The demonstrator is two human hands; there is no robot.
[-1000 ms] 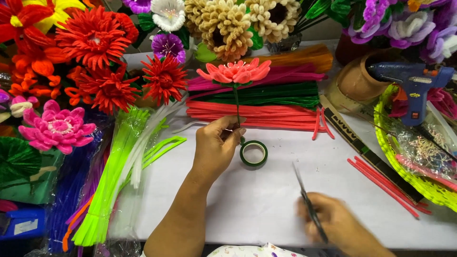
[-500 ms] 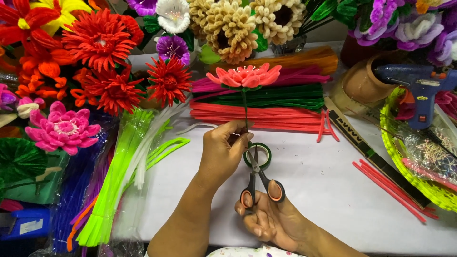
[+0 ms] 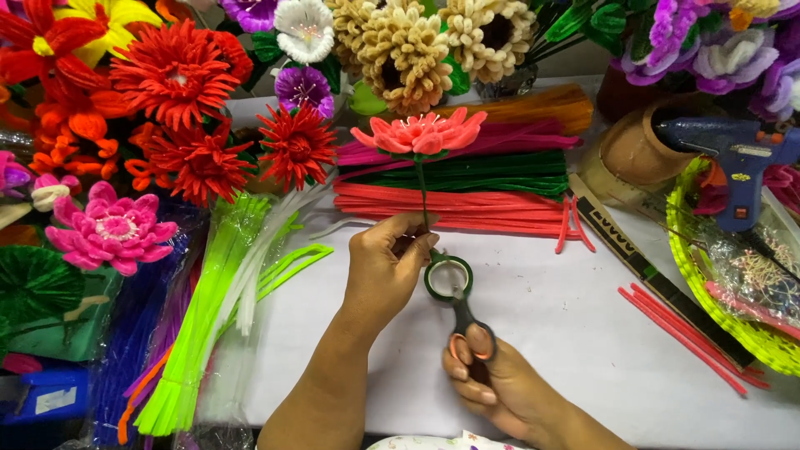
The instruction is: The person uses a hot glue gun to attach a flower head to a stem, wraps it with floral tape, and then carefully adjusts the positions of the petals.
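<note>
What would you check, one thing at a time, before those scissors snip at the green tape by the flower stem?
1. Left hand has a grip on the stem of the pink flower: ok, fingers pinch it and the bloom stands upright.
2. Right hand holds the scissors by the handles: ok.
3. Blades reach the green tape roll: ok, the tips lie over the ring.
4. Blades open or shut: cannot tell, the ring hides them.
5. Left fingertips away from the blades: cannot tell, they sit very close beside the ring.
6. Blue glue gun out of the way: ok, it rests far right by the basket.
</note>
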